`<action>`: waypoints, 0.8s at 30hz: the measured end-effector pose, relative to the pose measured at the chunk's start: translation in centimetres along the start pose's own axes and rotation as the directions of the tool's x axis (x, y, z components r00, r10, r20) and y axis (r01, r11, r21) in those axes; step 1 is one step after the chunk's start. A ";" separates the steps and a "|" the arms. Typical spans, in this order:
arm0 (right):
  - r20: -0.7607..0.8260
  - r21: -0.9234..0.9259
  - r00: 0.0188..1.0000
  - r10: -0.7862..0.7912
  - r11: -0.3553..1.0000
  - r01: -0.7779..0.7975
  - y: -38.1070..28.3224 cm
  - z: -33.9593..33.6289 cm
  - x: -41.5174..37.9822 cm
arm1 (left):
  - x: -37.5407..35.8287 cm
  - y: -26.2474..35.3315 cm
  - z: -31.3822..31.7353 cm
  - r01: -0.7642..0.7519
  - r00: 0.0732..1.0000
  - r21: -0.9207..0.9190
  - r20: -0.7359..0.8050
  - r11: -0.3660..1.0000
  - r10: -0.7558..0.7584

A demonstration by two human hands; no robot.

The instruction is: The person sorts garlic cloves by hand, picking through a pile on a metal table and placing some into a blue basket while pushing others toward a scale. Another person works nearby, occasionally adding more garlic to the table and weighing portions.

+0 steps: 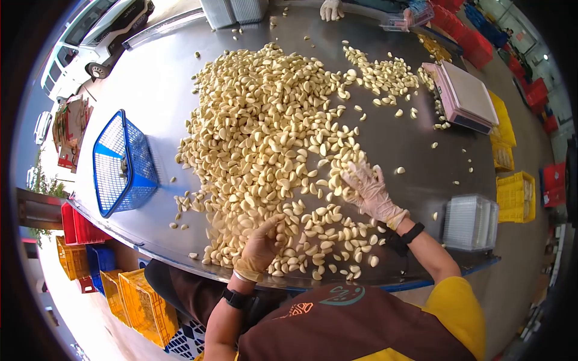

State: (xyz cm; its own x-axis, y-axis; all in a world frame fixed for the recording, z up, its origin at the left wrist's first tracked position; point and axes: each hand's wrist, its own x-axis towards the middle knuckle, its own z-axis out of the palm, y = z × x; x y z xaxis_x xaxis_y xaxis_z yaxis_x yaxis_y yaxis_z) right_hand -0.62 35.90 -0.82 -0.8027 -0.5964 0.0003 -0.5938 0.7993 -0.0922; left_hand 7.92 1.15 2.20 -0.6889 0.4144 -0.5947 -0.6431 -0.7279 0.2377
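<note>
A large heap of peeled, pale garlic-like cloves (253, 120) covers the middle of the metal table (415, 144). My left hand (262, 243), in a thin glove, rests at the heap's near edge with its fingers curled together; what they hold, if anything, is hidden. To its right, my right hand (368, 191), also gloved, reaches over the heap's right edge with its fingers spread, touching or just above the cloves. Looser cloves lie between my two hands. A smaller pile (385, 75) lies farther back on the right.
A blue basket (124, 165) stands on the left. Clear trays (471, 222) are stacked at the near right, and a scale (466, 96) sits behind them. Other trays (232, 11) stand at the far edge, near a co-worker's gloved hand (331, 9). Yellow crates (516, 197) stand beyond the table.
</note>
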 end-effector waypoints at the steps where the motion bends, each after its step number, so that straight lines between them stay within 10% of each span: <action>1: -0.053 0.035 0.994 0.095 0.995 -0.093 1.2 0.3 0.7 | 0.2 -0.2 0.4 -0.009 1.000 -0.005 0.002 1.000 0.009; 5: -0.191 0.283 0.890 0.414 0.892 -0.354 4.2 1.5 4.5 | 0.6 -0.4 0.4 0.018 1.000 0.072 -0.020 0.997 -0.017; 6: -0.411 0.209 0.817 0.404 0.914 -0.347 3.9 1.2 5.5 | 0.6 -0.3 0.3 0.014 0.999 0.073 -0.035 0.997 -0.011; 10: -0.459 0.115 0.874 0.157 0.987 -0.116 2.9 -1.4 8.3 | 1.5 -0.3 0.2 -0.005 1.000 0.117 0.001 0.993 0.005; 15: -0.246 -0.325 0.965 0.086 0.931 -0.166 0.2 2.1 11.7 | 4.0 -2.2 1.9 0.053 0.990 0.193 0.121 0.980 -0.078; 24: -0.042 -0.522 0.957 0.286 0.811 -0.265 -5.0 -0.2 13.1 | 5.0 -3.0 2.0 0.076 0.990 0.138 0.108 0.987 -0.091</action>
State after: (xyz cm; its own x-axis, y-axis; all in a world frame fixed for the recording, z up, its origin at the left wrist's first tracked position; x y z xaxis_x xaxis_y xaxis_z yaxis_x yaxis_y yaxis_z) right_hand -8.18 24.11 -0.11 -0.9406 -0.3393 0.0157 -0.2974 0.8450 0.4445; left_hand 5.74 6.49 0.11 -0.6593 0.5360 -0.5272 -0.7338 -0.6117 0.2957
